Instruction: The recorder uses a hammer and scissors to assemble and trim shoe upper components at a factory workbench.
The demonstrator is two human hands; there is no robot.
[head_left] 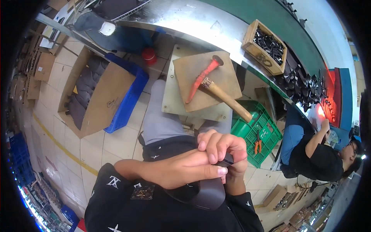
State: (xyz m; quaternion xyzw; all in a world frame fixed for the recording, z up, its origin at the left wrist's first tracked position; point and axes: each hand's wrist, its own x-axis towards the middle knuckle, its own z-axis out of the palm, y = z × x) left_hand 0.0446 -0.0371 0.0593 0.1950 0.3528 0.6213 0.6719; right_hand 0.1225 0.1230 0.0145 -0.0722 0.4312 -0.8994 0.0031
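Observation:
In front of my chest, my left hand [185, 166] is closed on a dark brown curved shoe sole [210, 195], which hangs below my fingers. My right hand [228, 149] meets it, its bent fingers closed around a small black heel piece [227, 159]. Whether that piece is joined to the sole is hidden by my fingers. Beyond my hands, a hammer [228, 99] with a red-wrapped head and wooden handle lies on a brown board [185, 73]. That board rests on a pale metal-edged plate [169, 98] near my knees.
At left, a cardboard box [104, 104] of dark soles leans in a blue crate [129, 104]. A green crate [266, 135] at right holds orange-handled pliers [257, 144]. A wooden box [266, 63] of small black parts and piled black heels [305, 87] sit on the bench. A person [319, 154] works at far right.

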